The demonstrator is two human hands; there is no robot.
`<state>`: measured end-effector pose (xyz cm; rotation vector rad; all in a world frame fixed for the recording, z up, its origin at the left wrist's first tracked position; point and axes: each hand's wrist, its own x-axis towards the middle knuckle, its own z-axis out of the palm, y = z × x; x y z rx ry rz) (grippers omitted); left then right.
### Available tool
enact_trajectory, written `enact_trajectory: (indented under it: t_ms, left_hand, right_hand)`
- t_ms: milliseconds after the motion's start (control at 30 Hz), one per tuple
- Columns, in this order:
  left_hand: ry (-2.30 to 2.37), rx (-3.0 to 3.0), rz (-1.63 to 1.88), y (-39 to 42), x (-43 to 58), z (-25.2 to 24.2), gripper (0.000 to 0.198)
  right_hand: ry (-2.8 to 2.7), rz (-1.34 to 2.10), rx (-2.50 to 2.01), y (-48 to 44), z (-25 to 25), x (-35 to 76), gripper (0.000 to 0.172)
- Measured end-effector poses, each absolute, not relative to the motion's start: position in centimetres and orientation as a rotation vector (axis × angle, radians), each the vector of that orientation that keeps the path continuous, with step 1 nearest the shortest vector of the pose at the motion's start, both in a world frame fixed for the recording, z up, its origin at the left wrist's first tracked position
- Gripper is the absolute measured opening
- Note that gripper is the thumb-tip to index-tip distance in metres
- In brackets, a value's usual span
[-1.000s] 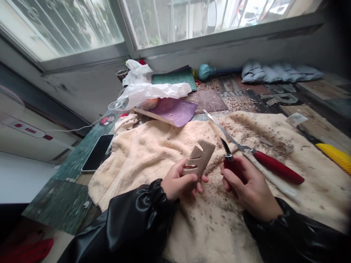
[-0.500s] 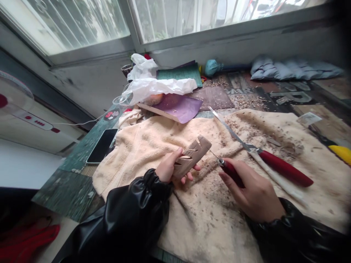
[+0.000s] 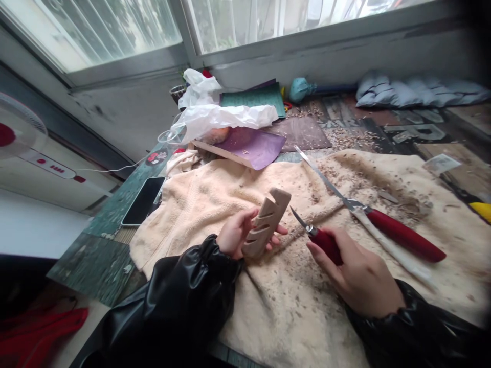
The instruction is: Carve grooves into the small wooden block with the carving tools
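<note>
My left hand is closed around a pale carved wooden piece with several slanted notches, held upright over a cream fleece cloth. My right hand grips the red handle of a small carving knife; its short blade points up and left toward the wood, a little apart from it. Wood shavings lie scattered over the cloth around both hands. Black glossy sleeves cover both arms.
A long red-handled saw knife lies on the cloth to the right. A phone rests at the left table edge. Purple sheet, white plastic bag, green mat, grey cushion and a yellow object lie behind and right. A fan stands left.
My left hand has turned the wooden piece more upright, its notches now facing me. My right hand has lowered the knife and tilted its blade toward the wood.
</note>
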<state>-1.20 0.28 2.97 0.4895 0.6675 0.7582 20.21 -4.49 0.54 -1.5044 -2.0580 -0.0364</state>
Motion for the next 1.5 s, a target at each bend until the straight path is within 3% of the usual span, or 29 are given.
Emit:
enact_trajectory:
  t_ms: [233,733,900,1500]
  left_hand:
    - [0.683,0.498,0.661,0.0,-0.7,2.9,0.063]
    - [0.604,0.486,0.636,-0.5,-0.7,2.8,0.05]
    - [0.681,0.484,0.645,-0.8,-0.6,3.2,0.053]
    - [0.926,0.786,0.692,-1.8,0.6,4.3,0.032]
  right_hand:
    - [-2.156,0.021,-1.44,-4.6,0.9,20.4,0.031]
    - [-2.118,0.128,-1.374,-5.0,0.9,20.0,0.03]
    - [-2.125,0.115,-1.328,-4.9,1.1,19.8,0.027]
    - [-2.107,0.199,-1.344,-5.3,1.1,19.5,0.028]
